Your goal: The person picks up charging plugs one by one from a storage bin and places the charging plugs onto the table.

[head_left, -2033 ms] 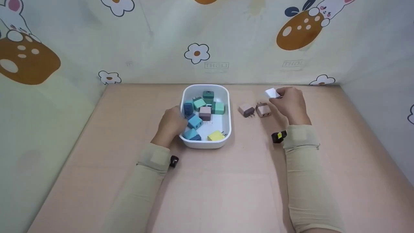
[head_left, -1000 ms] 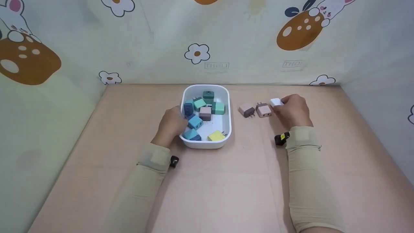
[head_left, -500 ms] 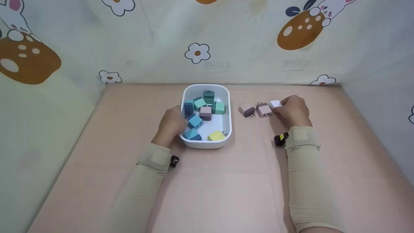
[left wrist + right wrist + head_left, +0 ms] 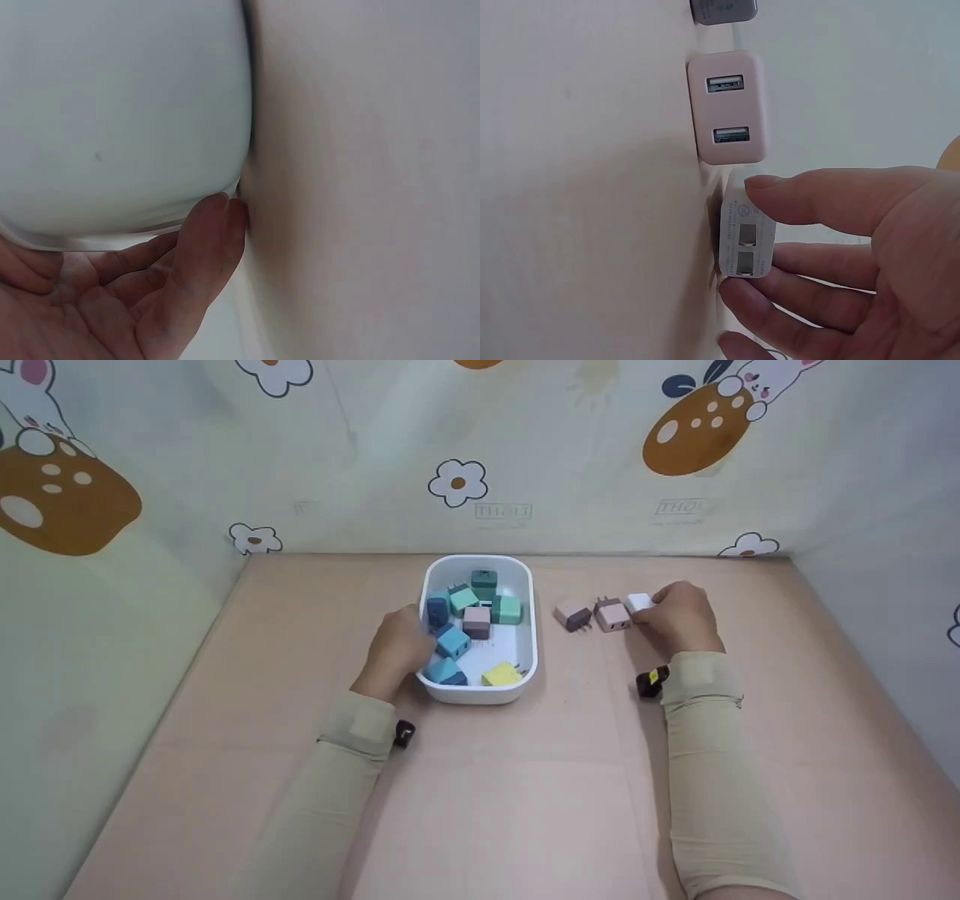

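Note:
In the head view, my left hand (image 4: 397,651) grips the left side of a white tub (image 4: 480,695). Its thumb (image 4: 204,236) lies against the tub's outer wall in the left wrist view, low down beside the tabletop. Between thumb and fingers my right hand (image 4: 679,615) pinches a white USB wall charger (image 4: 748,229), whose printed face and two metal prongs face the wrist camera. Right beside it a pink charger (image 4: 730,109) stands with two USB ports showing. Farther left lies another pink-and-dark charger (image 4: 573,616).
Inside the tub are several plug chargers: a yellow one (image 4: 501,674), a pink one (image 4: 476,623), a green one (image 4: 506,610), blue ones and others. A pale pink cloth (image 4: 510,802) covers the table. Behind rises a wall sheet (image 4: 360,457) printed with flowers and rabbits.
The white charger has come down and toward me in my right hand, turned, then shifted slightly left to sit beside the pink charger. My left hand and the tub have stayed put.

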Tool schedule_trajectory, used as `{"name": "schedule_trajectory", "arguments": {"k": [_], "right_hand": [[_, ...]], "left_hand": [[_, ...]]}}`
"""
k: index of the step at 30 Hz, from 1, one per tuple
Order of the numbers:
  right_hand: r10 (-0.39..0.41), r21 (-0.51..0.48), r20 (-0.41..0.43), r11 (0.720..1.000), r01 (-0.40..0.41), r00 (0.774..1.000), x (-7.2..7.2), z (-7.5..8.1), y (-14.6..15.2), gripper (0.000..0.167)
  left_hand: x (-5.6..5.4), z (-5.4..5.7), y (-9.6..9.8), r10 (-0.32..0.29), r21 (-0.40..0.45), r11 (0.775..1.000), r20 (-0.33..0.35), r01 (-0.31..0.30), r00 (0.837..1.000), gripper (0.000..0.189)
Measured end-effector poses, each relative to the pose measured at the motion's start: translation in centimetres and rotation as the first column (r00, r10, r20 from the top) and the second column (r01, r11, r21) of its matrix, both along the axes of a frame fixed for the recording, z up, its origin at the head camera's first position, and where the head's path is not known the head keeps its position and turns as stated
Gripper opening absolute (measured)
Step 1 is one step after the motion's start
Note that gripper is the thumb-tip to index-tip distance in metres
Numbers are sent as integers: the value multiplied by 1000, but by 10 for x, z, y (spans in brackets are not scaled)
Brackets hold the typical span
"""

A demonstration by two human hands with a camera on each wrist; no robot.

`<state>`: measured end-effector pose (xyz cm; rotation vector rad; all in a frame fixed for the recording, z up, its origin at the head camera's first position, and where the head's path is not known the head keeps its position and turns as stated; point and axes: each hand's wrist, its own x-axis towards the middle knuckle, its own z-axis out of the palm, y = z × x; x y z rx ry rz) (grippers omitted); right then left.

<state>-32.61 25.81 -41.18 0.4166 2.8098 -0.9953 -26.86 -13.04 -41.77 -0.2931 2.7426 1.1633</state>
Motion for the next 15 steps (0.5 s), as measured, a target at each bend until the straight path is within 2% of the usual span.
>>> {"name": "schedule_trajectory", "arguments": {"k": [10, 15], "right_hand": [[32, 10, -53, 999, -31, 998, 2, -2, 1, 53], [17, 5, -37, 1000, -17, 999, 3, -2, 0, 50]], "left_hand": [[-1, -1, -1, -15, 10, 1000, -16, 15, 1000, 53], [-1, -1, -1, -9, 16, 1000, -4, 9, 1000, 53]]}}
